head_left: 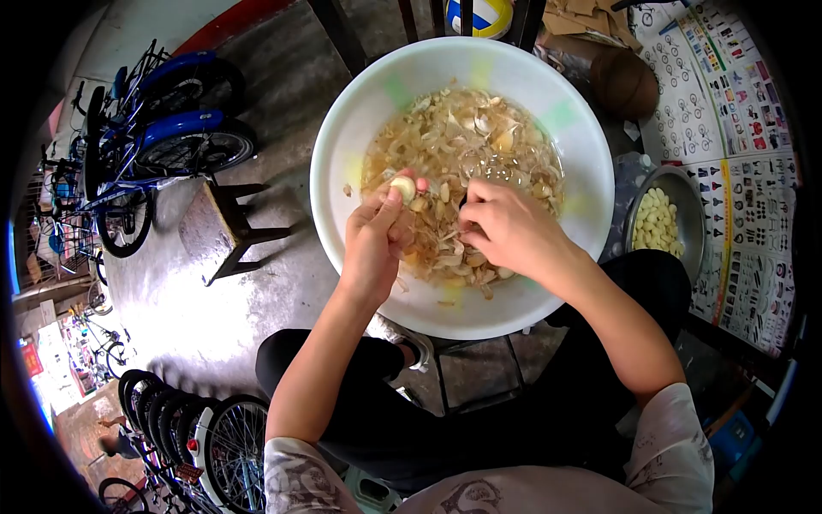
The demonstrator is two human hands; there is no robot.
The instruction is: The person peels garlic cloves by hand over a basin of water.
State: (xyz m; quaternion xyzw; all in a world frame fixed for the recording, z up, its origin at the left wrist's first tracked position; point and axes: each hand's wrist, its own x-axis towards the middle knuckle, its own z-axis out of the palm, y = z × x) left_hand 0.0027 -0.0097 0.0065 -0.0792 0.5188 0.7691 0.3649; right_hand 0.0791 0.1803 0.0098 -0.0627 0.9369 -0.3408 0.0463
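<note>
A wide white basin [342,257] holds water with many garlic skins [445,146] and some cloves. Over its left part, my left hand [377,236] pinches a pale garlic clove [402,188] between thumb and fingers. My right hand [505,223] is above the skins just to the right, its fingers bent together and pointing left; a small dark thing shows at its fingertips, too small to make out. To the right of the basin, a metal bowl [698,224] contains peeled garlic cloves [658,224].
A wooden stool [210,224] stands left of the basin. Bicycles [184,141] are at the left and lower left. A printed sheet [745,206] lies at the right; a ball [481,15] is behind the basin. A person [120,441] is far off at lower left.
</note>
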